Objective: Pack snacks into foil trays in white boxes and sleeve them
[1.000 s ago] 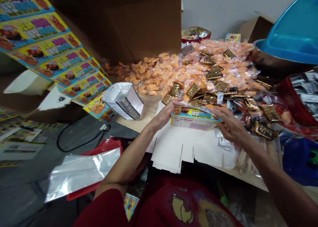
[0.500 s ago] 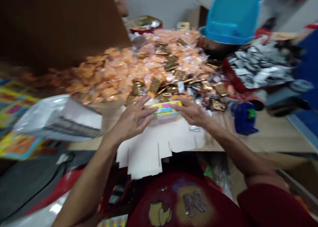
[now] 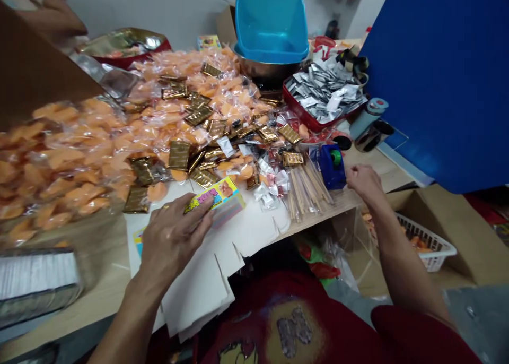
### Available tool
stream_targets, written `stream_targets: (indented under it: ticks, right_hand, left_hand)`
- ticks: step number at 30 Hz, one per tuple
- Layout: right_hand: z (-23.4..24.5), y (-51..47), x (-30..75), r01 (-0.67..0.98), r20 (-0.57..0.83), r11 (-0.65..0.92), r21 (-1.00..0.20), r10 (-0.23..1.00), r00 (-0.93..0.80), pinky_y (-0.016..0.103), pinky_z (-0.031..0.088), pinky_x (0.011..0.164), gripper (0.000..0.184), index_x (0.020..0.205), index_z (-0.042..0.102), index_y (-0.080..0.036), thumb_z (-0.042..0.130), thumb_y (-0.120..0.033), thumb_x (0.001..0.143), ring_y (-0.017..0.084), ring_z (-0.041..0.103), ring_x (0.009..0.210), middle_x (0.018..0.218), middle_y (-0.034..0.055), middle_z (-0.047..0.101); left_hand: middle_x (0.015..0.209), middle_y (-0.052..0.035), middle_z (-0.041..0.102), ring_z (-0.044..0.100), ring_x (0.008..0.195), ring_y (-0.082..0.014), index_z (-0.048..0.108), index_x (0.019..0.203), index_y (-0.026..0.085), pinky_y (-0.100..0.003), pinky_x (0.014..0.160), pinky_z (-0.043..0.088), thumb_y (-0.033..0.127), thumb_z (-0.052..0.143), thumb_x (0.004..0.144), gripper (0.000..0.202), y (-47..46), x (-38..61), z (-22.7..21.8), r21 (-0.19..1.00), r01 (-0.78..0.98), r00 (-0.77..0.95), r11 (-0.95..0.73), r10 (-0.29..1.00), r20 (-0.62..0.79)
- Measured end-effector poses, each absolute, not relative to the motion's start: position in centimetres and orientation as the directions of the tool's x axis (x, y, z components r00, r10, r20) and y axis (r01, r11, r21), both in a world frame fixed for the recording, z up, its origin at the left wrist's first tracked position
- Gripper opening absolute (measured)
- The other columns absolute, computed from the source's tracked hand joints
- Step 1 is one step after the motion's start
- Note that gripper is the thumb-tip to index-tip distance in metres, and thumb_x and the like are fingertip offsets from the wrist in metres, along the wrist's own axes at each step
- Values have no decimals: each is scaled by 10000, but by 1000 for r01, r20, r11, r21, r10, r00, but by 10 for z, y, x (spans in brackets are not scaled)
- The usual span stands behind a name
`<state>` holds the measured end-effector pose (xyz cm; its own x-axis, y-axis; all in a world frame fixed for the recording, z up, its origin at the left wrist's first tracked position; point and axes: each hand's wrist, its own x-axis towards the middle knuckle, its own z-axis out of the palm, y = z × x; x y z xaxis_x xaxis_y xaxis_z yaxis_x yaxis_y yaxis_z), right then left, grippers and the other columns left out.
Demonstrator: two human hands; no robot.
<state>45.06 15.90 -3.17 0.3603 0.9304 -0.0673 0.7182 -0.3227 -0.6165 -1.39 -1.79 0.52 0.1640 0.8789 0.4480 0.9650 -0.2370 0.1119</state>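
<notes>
My left hand presses fingers flat on a small yellow printed box that lies on a stack of flat white carton blanks. My right hand is out to the right at the table edge, beside a blue tape dispenser; its fingers are curled and I see nothing in them. Between the hands lie wooden sticks and small clear sachets.
A big heap of orange snack packets and gold sachets covers the table. At the back stand a blue tub over a metal bowl, and a red tray of silver sachets. Foil trays lie left. Another person's hand appears top left.
My head turned right, shifting the view. My right hand left the yellow box and moved right to the tape dispenser. The left hand stays on the box.
</notes>
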Motion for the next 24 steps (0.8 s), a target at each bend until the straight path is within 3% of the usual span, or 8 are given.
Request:
stream_targets:
  ticks: [2, 4, 7, 11, 15, 20, 24]
  right_hand:
    - [-44, 162, 456, 618, -239, -406, -673, 910, 338, 379, 576, 765, 165, 852, 712, -178, 639, -326, 865, 273, 736, 796, 797, 113, 729]
    - [-52, 161, 452, 541, -279, -411, -734, 908, 312, 307, 544, 591, 188, 879, 710, -190, 619, -353, 888, 217, 715, 625, 744, 62, 725]
    - [-49, 156, 449, 431, -323, -420, -799, 904, 282, 250, 523, 512, 140, 857, 691, -198, 651, -332, 871, 177, 713, 573, 748, 29, 733]
    - [-29, 150, 463, 351, -418, -454, -819, 891, 176, 251, 585, 548, 122, 804, 698, -192, 767, -292, 799, 187, 745, 616, 754, 32, 752]
    - [-18, 145, 479, 264, -462, -449, -854, 887, 15, 239, 612, 599, 289, 774, 659, -185, 891, -341, 702, 177, 751, 651, 725, 26, 732]
    - [-39, 130, 483, 146, -354, -351, -925, 935, 6, 292, 646, 770, 515, 766, 621, -200, 958, -533, 564, 178, 763, 785, 810, 15, 734]
    - [-68, 118, 474, 286, -215, -232, -930, 973, 89, 351, 639, 809, 535, 683, 561, -221, 845, -666, 596, 196, 728, 778, 740, 24, 687]
  left_hand:
    - [1312, -110, 707, 721, 1105, -321, 734, 1288, 336, -472, 882, 573, 370, 610, 1031, 287, -16, -13, 4, 159, 961, 137, -226, 889, 437]
    - [1321, -112, 703, 715, 1123, -338, 730, 1298, 350, -498, 894, 577, 386, 606, 1030, 298, -16, -13, 4, 183, 960, 115, -212, 894, 433]
    - [1327, -95, 702, 715, 1134, -334, 732, 1306, 380, -499, 904, 581, 398, 606, 1028, 305, -18, -11, 5, 204, 958, 96, -199, 899, 427]
    - [1318, -94, 702, 719, 1132, -328, 751, 1288, 368, -486, 909, 578, 394, 612, 1027, 297, -19, -11, 5, 237, 953, 77, -188, 908, 412]
    - [1324, -121, 695, 717, 1126, -349, 753, 1293, 338, -508, 901, 573, 406, 598, 1035, 309, -17, -13, 4, 241, 951, 85, -193, 914, 396]
    - [1334, -105, 691, 707, 1145, -347, 744, 1300, 359, -517, 925, 577, 404, 612, 1027, 307, -18, -13, 4, 231, 953, 85, -194, 907, 412]
    - [1332, -105, 692, 701, 1151, -342, 737, 1307, 374, -528, 934, 577, 395, 621, 1025, 306, -17, -12, 5, 245, 949, 84, -199, 908, 410]
